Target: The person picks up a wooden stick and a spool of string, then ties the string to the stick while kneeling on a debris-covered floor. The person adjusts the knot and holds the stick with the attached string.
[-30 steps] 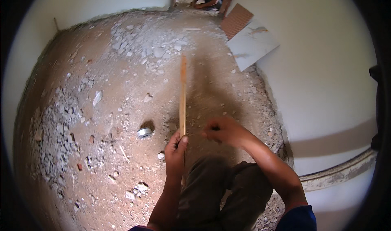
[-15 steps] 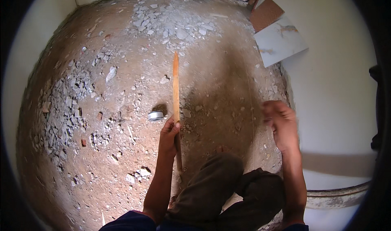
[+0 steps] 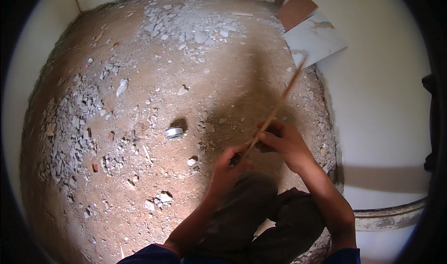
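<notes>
A thin pointed wooden stake (image 3: 279, 104) slants up to the right in front of me, its far end blurred by motion and overlapping the marble-look tile. My left hand (image 3: 229, 165) is closed round its lower part, above my knee. Higher up the stick, my right hand (image 3: 282, 142) grips it between thumb and fingers. To the left of both hands, a small silver-and-white roll (image 3: 174, 132) sits on the dirt; what is wound on it is too small to make out.
Broken grey rubble (image 3: 70, 129) spreads along the left side, with more rubble (image 3: 195, 29) at the far end. A white marble-look tile (image 3: 314, 40) and a brown textured tile (image 3: 297, 11) lean against the pale right wall (image 3: 377, 101). The floor (image 3: 139, 87) is bare dirt.
The stake has swung from upright to slanting right, and my left hand has moved right with it. My right hand has come in from near the wall and taken hold of it.
</notes>
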A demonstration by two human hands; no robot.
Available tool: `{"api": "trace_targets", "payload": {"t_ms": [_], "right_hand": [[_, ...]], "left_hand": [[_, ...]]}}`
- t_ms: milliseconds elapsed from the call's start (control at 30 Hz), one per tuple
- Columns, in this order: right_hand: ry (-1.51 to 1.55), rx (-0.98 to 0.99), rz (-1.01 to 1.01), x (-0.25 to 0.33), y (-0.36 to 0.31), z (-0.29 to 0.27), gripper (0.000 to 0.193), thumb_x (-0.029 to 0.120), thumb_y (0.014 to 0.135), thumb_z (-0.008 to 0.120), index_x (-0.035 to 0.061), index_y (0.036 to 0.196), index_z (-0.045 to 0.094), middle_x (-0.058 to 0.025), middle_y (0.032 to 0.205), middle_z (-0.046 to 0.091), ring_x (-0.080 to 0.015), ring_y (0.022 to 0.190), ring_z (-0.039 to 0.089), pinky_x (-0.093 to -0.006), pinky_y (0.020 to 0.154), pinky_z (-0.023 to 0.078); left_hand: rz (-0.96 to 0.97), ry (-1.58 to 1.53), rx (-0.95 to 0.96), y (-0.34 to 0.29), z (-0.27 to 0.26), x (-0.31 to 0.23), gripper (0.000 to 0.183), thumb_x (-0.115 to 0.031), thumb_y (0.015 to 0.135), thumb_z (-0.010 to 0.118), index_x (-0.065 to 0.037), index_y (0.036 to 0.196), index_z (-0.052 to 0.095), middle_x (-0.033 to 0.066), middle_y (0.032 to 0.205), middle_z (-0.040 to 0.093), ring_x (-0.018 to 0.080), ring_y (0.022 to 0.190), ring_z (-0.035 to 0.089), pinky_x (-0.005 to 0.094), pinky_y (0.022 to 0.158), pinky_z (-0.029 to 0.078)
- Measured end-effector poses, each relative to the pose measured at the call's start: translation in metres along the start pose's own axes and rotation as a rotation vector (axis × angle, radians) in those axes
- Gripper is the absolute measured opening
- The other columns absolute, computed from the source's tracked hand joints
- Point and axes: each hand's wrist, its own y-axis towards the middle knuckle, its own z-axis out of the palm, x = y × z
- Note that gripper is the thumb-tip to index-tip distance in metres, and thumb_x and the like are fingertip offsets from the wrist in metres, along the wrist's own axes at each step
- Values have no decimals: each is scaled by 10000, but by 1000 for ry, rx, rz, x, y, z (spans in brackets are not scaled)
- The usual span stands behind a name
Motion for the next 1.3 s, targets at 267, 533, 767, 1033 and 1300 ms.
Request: {"api": "trace_targets", "payload": {"t_ms": [267, 533, 767, 1033, 1300], "right_hand": [[-7, -206, -198, 3, -3, -22, 298, 118, 1004, 653, -24, 1263, 618, -128, 1089, 727, -146, 895, 685, -254, 738, 542], [207, -428, -347, 7, -33, -66, 286, 161, 990, 698, 42, 1242, 636, -68, 1078, 723, -104, 890, 694, -243, 750, 581], [274, -749, -565, 5, -45, -73, 236, 172, 993, 657, 41, 1186, 619, -40, 948, 677, -142, 870, 695, -235, 689, 521], [19, -41, -162, 34, -90, -62, 437, 144, 927, 647, 16, 1343, 606, -68, 923, 667, -123, 639, 608, -263, 588, 496], [124, 518, 215, -24, -112, -4, 524, 472, 960, 652, 9, 1207, 659, -25, 798, 621, -121, 631, 577, -267, 527, 452]], "left_hand": [[250, 377, -157, 72, -87, 83, 695, -240, 788, 872, -101, 1401, 574, 160, 1398, 562, 310, 1318, 522, 436, 1116, 412], [49, 1887, -173, 129, -275, 175, 773, -310, 755, 865, -316, 1455, 537, 92, 1562, 387, 346, 1426, 370, 550, 1132, 364], [114, 202, -453, 110, -225, 89, 379, -305, 995, 683, -59, 1277, 630, 52, 1047, 655, 151, 889, 625, 303, 776, 520], [184, 135, 466, -37, 18, -91, 418, -201, 996, 653, -50, 1376, 565, 114, 1310, 581, 215, 1254, 539, 368, 1070, 428], [277, -84, 346, -100, 10, -164, 566, -340, 946, 679, 3, 1374, 538, 155, 1332, 581, 285, 1283, 555, 438, 1095, 430]]}}
